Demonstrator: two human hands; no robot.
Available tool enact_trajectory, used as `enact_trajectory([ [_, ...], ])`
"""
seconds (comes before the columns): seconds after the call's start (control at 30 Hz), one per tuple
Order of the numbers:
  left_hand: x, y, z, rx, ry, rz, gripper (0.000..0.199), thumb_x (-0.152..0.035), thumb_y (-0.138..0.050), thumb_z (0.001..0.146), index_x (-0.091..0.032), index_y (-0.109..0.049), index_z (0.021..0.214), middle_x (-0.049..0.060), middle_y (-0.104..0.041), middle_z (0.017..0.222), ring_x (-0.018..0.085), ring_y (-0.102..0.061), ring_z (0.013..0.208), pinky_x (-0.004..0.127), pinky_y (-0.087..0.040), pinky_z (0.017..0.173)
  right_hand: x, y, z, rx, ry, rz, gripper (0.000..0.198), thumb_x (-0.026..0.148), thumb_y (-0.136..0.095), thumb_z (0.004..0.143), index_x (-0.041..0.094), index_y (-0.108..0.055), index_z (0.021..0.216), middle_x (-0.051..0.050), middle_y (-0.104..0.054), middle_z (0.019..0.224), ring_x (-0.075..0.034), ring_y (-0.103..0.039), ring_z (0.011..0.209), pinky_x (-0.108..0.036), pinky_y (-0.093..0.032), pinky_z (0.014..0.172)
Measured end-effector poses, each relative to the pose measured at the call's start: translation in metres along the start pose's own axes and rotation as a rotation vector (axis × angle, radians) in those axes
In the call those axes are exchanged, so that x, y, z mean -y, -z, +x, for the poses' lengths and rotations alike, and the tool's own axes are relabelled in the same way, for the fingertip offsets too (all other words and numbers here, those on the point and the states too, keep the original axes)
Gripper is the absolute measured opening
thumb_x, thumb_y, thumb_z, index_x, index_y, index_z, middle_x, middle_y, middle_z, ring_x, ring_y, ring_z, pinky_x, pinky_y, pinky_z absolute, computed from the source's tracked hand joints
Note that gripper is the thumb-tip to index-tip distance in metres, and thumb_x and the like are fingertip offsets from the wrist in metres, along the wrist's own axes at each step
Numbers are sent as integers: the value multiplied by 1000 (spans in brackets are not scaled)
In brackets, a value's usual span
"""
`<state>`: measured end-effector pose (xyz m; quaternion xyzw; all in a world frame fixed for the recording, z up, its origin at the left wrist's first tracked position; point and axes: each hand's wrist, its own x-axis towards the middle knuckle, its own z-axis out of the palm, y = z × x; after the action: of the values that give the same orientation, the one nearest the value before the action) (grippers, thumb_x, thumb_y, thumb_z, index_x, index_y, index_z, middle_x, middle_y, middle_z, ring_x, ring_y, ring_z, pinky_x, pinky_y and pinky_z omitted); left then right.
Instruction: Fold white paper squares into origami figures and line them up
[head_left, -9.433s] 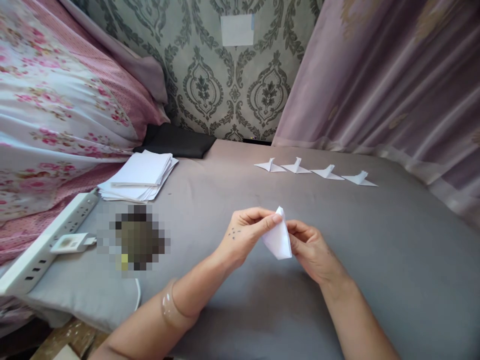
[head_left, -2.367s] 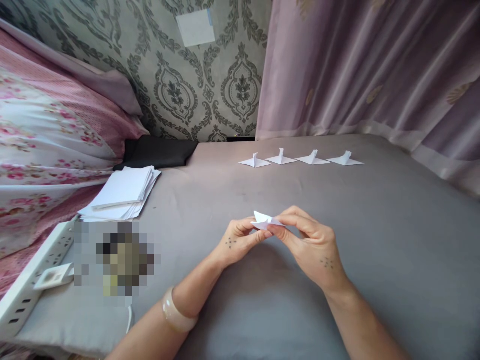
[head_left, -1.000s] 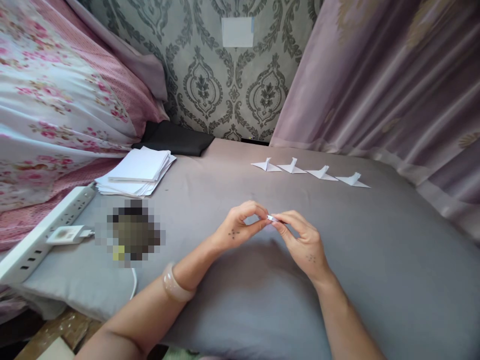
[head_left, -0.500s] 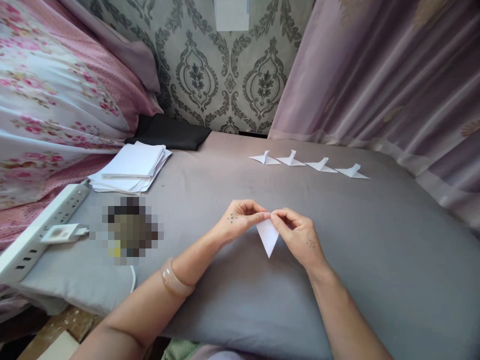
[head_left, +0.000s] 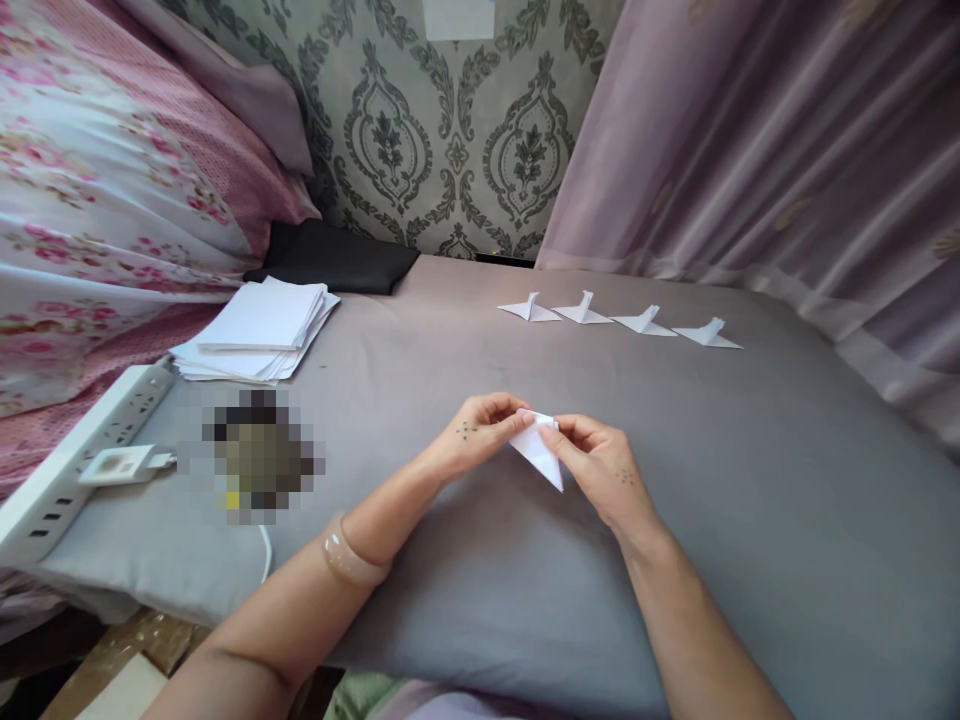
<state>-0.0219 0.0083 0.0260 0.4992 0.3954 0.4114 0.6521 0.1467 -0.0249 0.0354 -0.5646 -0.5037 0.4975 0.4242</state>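
Note:
A small piece of folded white paper [head_left: 541, 452] is held between my two hands above the grey cloth, its point slanting down to the right. My left hand [head_left: 481, 432] pinches its upper left edge, thumb on the near face. On the upper right, my right hand [head_left: 598, 462] grips it with the thumb pressed against the front. The fingers behind the paper are partly hidden. Farther back stands a row of several folded paper figures, among them one paper figure [head_left: 646, 322] with a raised middle part.
At the back left lies a stack of white paper [head_left: 259, 318] beside a folded black cloth [head_left: 337, 258]. A power strip [head_left: 82, 465] with a white charger [head_left: 124, 464] runs along the left edge. A blurred-out object [head_left: 262, 455] sits near it. Curtains [head_left: 697, 150] hang at right.
The folded paper has turned, so its point now leans right instead of straight down, and more of its upper part shows. Both hands still hold it. The view has tipped slightly downward.

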Motion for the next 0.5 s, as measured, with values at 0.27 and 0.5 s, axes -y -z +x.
enact_trajectory([
  [0.27, 1, 7, 6, -164, 0, -190, 28, -38, -77, 70, -13, -66, 76, 1, -63, 71, 11, -56, 68, 25, -43, 70, 4, -6, -1, -1, -8, -59, 28, 43, -67, 76, 17, -71, 84, -4, -71, 77, -18, -64, 76, -30, -47, 72],
  [0.5, -9, 11, -1, 146, 151, -86, 28, -32, -82, 67, -13, -73, 86, 5, -70, 81, 14, -62, 75, 26, -45, 72, 8, 13, 3, -25, -56, -48, 21, 40, -72, 70, 20, -67, 75, 2, -60, 62, -13, -53, 61, -26, -41, 58],
])
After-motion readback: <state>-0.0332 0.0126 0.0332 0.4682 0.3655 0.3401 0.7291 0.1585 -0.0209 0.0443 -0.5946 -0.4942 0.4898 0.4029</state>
